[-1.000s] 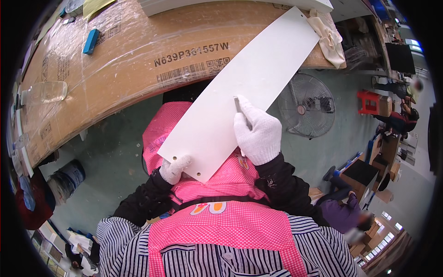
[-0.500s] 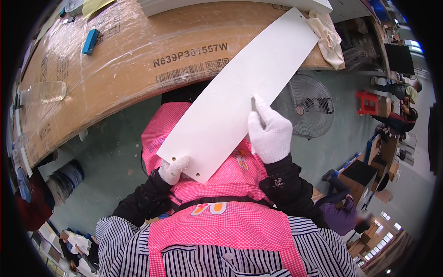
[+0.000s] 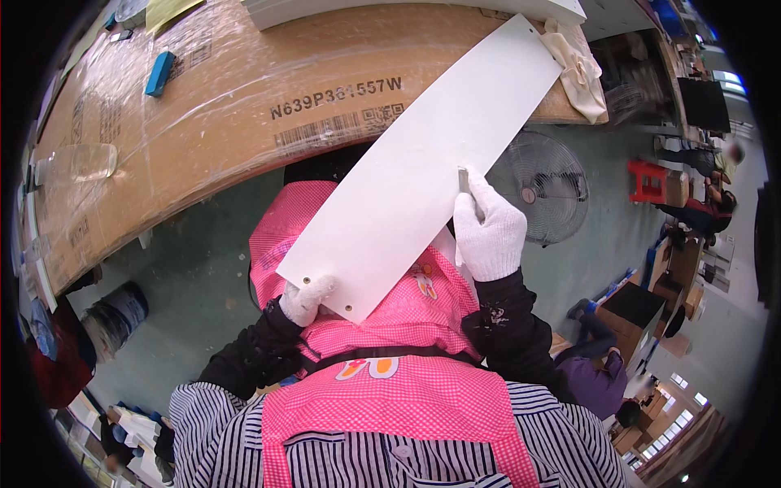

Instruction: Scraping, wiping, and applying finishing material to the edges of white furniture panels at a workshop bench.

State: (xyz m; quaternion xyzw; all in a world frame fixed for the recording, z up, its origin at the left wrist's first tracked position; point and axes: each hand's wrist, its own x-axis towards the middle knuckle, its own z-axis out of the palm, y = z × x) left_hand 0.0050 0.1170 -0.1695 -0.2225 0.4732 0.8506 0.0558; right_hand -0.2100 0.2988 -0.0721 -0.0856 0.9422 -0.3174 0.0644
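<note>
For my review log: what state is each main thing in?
White panel, slanted, far end over the table
Left hand, closed on the panel's near end
Right hand, pinching a thin tool
Cloth, crumpled at the table's corner
Fan, cannot tell if running

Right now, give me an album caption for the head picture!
White-gloved left hand grips a long flat white panel; gloved right hand holds a thin grey tool.
</note>
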